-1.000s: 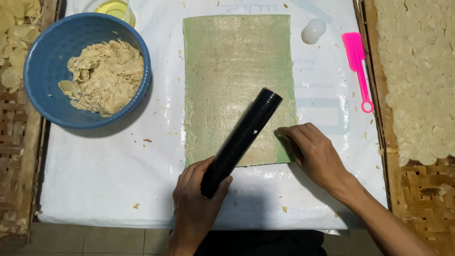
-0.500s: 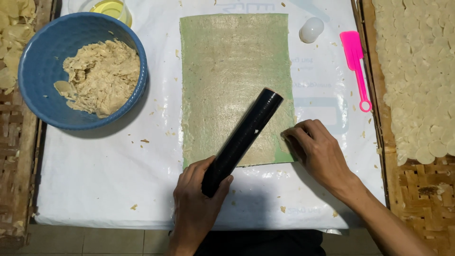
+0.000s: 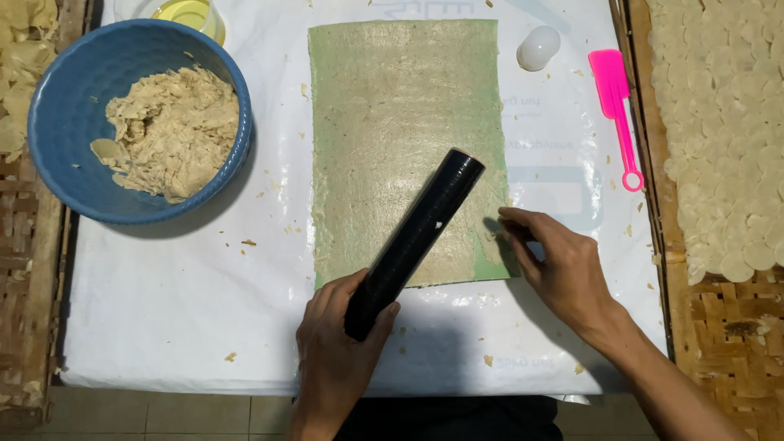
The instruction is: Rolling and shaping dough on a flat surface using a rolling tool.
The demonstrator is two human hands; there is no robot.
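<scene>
Left hand (image 3: 331, 359) grips black roller (image 3: 414, 242) slanting across green dough sheet (image 3: 400, 122); right hand (image 3: 559, 265), fingers bent, pins its edge; blue bowl (image 3: 61, 171) well apart

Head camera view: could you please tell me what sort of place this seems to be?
Probably a small home food workshop: a thin green-edged rolled dough sheet on white plastic, a blue bowl of dough scraps, and woven bamboo trays of round wafers.

A small home food-making workplace. A counter (image 3: 163, 327) covered in white plastic carries a thin green dough sheet (image 3: 400, 122) and a blue bowl (image 3: 73, 180) of dough scraps. Woven bamboo trays (image 3: 735, 327) alongside hold rows of cut round crackers (image 3: 719, 122).
</scene>
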